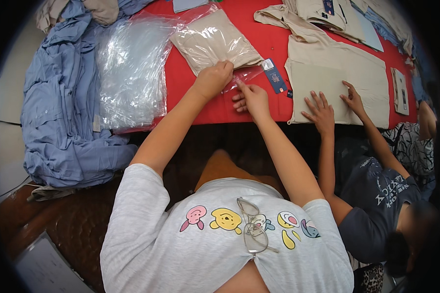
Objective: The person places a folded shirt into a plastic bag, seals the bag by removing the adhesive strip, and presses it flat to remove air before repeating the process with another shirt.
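A folded beige garment (208, 39) lies on the red cloth inside a clear plastic bag (247, 75). My left hand (214, 79) is closed on the bag's near edge, close to the garment's lower side. The thumb and forefinger of my right hand (253, 100) pinch the loose clear flap, its other fingers curled. Just right of the bag, a dark blue hang tag (275, 75) lies on the cloth. On the left, a pile of clear plastic bags (132, 73) covers part of the table.
Blue garments (58, 107) are heaped along the left and hang over the table edge. At right, a co-worker's hands (322, 112) press on a beige garment (362, 63) with a flat pale board (315, 80) on it. More folded clothes (340, 22) lie at the far right.
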Demonstrator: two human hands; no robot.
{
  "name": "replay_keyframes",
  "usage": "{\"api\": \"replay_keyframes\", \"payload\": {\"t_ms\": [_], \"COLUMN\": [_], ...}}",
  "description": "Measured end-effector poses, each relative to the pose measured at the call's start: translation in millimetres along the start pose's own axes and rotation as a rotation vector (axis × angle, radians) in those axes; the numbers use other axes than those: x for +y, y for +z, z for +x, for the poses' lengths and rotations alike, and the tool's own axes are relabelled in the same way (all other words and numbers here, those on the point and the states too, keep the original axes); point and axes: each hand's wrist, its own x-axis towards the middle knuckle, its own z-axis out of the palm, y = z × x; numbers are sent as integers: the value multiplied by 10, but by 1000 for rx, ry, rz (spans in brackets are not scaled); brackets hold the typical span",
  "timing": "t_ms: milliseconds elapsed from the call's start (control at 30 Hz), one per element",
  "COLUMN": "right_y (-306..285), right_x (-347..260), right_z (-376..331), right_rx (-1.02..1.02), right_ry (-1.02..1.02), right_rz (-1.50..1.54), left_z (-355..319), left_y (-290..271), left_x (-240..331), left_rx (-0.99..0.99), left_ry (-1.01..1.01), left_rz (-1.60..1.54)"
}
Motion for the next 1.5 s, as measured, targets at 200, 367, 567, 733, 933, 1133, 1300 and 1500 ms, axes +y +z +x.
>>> {"api": "replay_keyframes", "payload": {"t_ms": [200, 367, 567, 733, 933, 1133, 1300, 1500], "right_y": [130, 84, 27, 233, 776, 770, 718, 252], "right_x": [195, 576, -174, -725, -656, -456, -478, -708], "right_z": [261, -263, -702, -342, 915, 1094, 1133, 454], "right_rx": [-112, -94, -473, 29, 123, 280, 247, 31], "right_ry": [88, 115, 404, -559, -1086, -959, -1003, -691], "right_rz": [81, 89, -349, -603, -1186, -1362, -1327, -446], "left_z": [124, 53, -307, -423, 74, -229, -233, -597], "left_y": [-313, -296, -257, -458, 34, 162, 214, -326], "left_x": [55, -90, 50, -70, -504, -527, -561, -392], "left_rx": [50, -79, -139, -100, 21, 62, 38, -99], "left_ry": [81, 10, -45, -109, -409, -523, -495, -272], "left_rz": [10, 14, -257, -594, -163, -214, -153, -396]}}
